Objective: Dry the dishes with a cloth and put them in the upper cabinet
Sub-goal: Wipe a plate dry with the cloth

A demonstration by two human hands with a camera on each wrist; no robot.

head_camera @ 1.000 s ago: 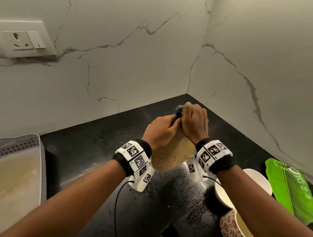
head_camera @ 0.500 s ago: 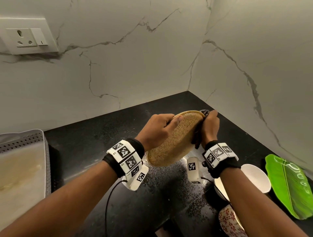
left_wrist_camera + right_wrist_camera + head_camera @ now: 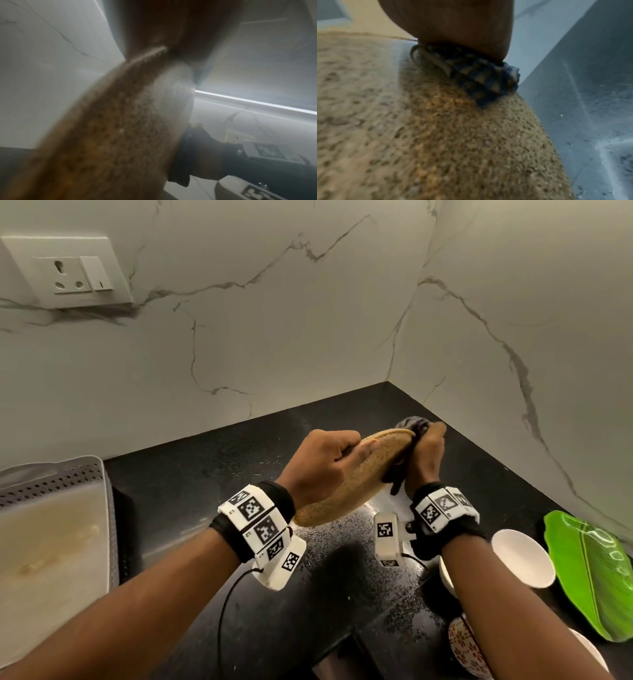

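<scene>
Marble walls (image 3: 274, 344) meet in a corner at 12 o'clock, above a black countertop (image 3: 191, 494) that shows a scatter of pale specks, possibly water.

A perforated drying tray (image 3: 51, 542) sits at 9 o'clock. A green leaf-shaped plate (image 3: 589, 577), a white bowl (image 3: 520, 559) and a patterned cup (image 3: 466, 648) crowd the 4 o'clock edge, directly below your right forearm.

You hold the speckled brown plate (image 3: 346, 484) tilted on edge, in the air above the counter at center. Your left hand (image 3: 318, 463) clamps its near rim, thumb across the face. Your right hand (image 3: 424, 453) bunches the dark checked cloth (image 3: 484, 78) against the far rim.

Risks, as judged:
- A rim-only hold on a possibly wet plate may slip under wiping pressure, dropping it onto the stone.
- Lowering the right elbow may strike the bowl or cup.
- Stowing a damp plate defeats the task. The upper cabinet is not in view.
</scene>
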